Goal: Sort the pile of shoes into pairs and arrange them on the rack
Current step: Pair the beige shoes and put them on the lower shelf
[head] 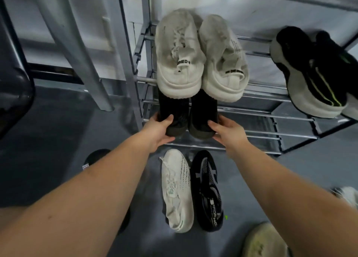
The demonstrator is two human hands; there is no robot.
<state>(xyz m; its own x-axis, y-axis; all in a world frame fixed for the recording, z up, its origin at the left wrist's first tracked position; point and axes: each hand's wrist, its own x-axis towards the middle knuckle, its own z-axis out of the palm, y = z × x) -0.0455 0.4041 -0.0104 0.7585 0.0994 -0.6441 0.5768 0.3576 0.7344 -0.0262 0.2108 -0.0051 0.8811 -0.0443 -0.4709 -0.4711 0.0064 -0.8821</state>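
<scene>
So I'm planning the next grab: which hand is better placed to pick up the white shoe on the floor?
Left, probably. The left hand sits nearer the white shoe; the right hand is above the black shoe.

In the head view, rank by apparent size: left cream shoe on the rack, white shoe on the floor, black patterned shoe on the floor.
1. Left cream shoe.
2. White shoe and black patterned shoe: look alike, not ranked.
</scene>
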